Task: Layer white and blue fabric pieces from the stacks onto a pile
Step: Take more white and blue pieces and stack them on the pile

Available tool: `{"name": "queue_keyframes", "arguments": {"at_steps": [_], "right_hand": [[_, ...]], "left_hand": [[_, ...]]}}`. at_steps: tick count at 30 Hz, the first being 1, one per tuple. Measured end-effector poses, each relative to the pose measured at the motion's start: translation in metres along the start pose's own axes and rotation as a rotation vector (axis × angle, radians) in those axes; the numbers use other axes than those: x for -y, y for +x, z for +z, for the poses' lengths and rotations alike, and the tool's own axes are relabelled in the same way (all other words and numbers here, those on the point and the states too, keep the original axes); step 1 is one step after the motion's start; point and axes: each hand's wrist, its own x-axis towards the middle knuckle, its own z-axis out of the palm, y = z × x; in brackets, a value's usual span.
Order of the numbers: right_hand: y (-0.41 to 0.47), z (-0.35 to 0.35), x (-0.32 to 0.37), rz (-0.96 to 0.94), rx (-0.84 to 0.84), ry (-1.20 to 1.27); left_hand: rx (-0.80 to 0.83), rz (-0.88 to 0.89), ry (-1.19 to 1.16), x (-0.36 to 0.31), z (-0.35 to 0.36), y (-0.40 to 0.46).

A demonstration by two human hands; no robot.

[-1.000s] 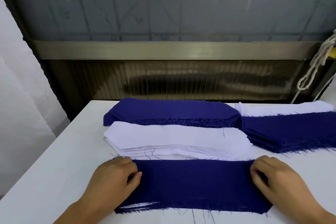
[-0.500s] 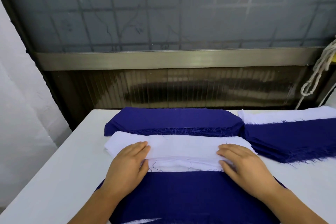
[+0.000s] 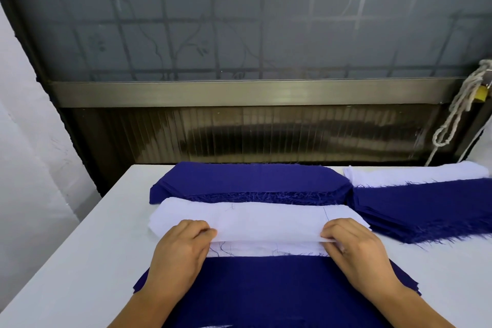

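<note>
Head view. A white table carries all the cloth. At its near edge, centre, lies the pile topped by a dark blue woven fabric piece, with frayed threads along its far side.

Just behind the pile sits the white fabric stack, and behind that, toward the far edge, the dark blue fabric stack with clipped corners. Toward the far right corner lies a second blue fabric stack, overlapping a second white fabric stack behind it.

The left hand pinches the near left edge of the top white fabric piece, fingers curled onto the cloth. The right hand pinches the near right edge of the same piece. The near edge is raised off the white fabric stack between the two hands; the far part rests on the stack.

Beyond the far right corner a pale knotted rope hangs against a dark ribbed wall panel.
</note>
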Motion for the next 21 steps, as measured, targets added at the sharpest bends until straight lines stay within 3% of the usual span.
{"name": "queue_keyframes", "arguments": {"at_steps": [2,8,13,21], "right_hand": [[-0.0005,-0.0002,0.0018,0.052,0.039,0.048],[-0.0064,-0.0053,-0.0004,-0.041,0.062,0.094],[-0.0015,-0.0009,0.0010,-0.005,-0.023,0.105],[0.0014,-0.0023,0.0069,0.015,0.023,0.082]], "left_hand": [[-0.004,-0.002,-0.011,-0.0017,-0.0017,0.0000],[0.020,-0.010,-0.064,0.0024,-0.0037,-0.0036],[-0.019,-0.002,-0.073,0.0059,-0.0008,-0.0040],[0.037,-0.130,-0.106,-0.0004,0.0028,0.0049]]}}
